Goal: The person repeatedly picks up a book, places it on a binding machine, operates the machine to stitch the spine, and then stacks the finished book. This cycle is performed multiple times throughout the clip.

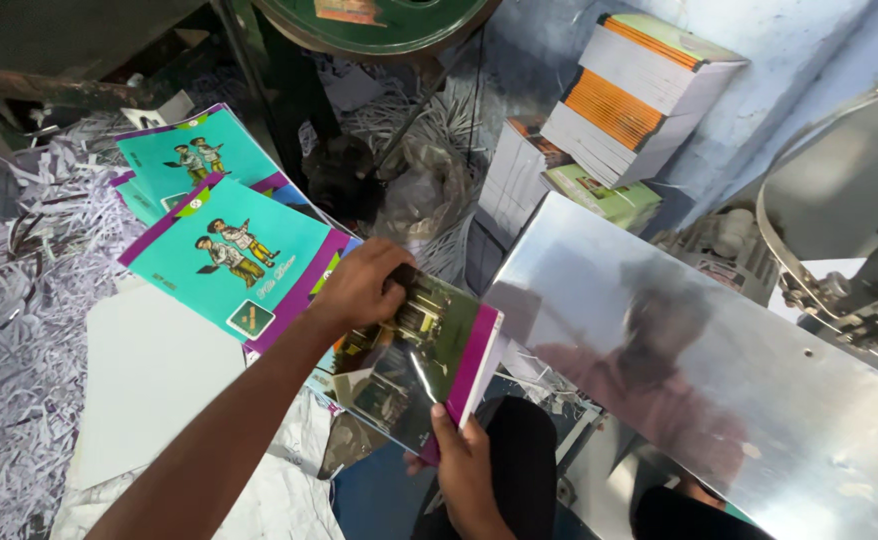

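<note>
Two hands hold one glossy purple-spined booklet (pixel 414 355): my left grip (pixel 364 285) pinches its top, right grip (pixel 464 470) its bottom edge. Beside it, teal booklets (pixel 234 255) already lie stacked; untrimmed stacks (pixel 624 95) remain beyond.

Two bare hands, both closed in a grip

Left hand (pixel 359 285) reaches forward, fingers curled; right hand (pixel 464 470) pinches from below, thumb up.

1. The wall (pixel 809 40) is pale blue and rough.
2. White paper scraps (pixel 9 380) cover the floor on the left.
3. A shiny metal plate (pixel 719 360) slopes down on the right.
4. Stacks of books (pixel 639 90) lean on the wall.
5. Bright light falls from the right.
</note>
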